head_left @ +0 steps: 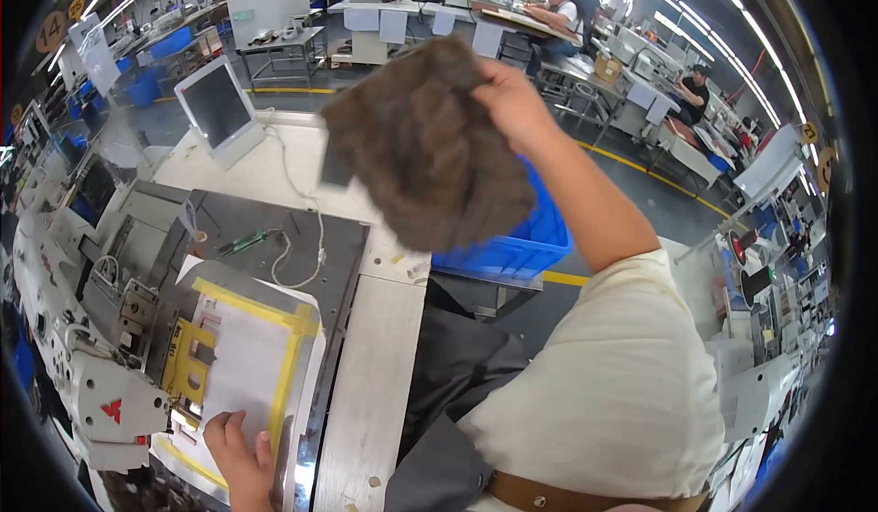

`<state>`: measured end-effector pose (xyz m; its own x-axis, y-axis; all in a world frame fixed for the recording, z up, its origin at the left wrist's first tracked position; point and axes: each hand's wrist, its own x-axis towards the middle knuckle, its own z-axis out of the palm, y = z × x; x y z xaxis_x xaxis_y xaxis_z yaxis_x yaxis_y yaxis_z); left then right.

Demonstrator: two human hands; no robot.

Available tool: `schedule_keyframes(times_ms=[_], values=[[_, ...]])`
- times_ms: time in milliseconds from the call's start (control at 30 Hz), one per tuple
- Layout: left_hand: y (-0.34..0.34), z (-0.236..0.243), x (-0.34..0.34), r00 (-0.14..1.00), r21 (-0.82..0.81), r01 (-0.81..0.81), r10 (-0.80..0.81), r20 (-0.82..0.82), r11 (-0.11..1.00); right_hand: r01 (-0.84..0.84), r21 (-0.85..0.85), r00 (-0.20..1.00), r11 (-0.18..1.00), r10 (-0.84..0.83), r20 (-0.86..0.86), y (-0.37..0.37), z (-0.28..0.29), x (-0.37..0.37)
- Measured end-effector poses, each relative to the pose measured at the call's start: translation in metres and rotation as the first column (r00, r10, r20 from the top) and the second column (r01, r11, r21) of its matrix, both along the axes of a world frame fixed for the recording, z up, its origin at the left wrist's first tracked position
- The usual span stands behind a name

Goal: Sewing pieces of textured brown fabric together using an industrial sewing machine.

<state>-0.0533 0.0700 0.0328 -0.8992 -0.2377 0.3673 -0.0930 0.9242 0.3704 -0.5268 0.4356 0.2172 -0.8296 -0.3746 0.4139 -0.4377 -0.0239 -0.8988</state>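
My right hand [517, 100] is raised at the upper middle, its fingers pinching the edge of a brown, fuzzy piece of cloth [430, 146]. The cloth hangs crumpled and blurred over the far table edge and a blue bin. My left hand [240, 452] is low at the left, thumb apart from the fingers and nothing seen in it. It hovers over or touches a clear-edged sewing template [247, 356] with yellow tape around white sheets; contact is unclear. Beside its fingers sits a yellow clamp plate [189, 361] under the head of a sewing machine [114, 407].
A green-handled tool [245, 241] and a white cord [315, 228] lie on the dark machine bed. Farther back stands a tablet-like screen [216, 105]. The blue bin [540, 228] is beyond the table. More brown fuzzy material [142, 494] shows at lower left. Two people sit at distant benches.
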Motion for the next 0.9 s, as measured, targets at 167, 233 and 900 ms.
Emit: schedule_keyframes(times_ms=[167, 233, 900], values=[[-0.002, -0.007, -0.004, 0.992, 0.063, -0.102, 0.097, 0.083, 0.993, 0.369, 0.003, 0.925, 0.929, -0.367, -0.098, 0.093, -0.005, -0.074], [0.0, -0.01, -0.006, 0.987, 0.008, -0.12, 0.119, 0.105, 0.993, 0.466, 0.037, 0.876, 0.884, -0.454, -0.164, 0.121, -0.016, -0.105], [0.028, 0.016, -0.03, 0.908, -0.178, -0.337, 0.369, 0.198, 0.925, 0.576, 0.788, 0.712, 0.218, -0.607, -0.353, 0.194, -0.254, -0.398]])
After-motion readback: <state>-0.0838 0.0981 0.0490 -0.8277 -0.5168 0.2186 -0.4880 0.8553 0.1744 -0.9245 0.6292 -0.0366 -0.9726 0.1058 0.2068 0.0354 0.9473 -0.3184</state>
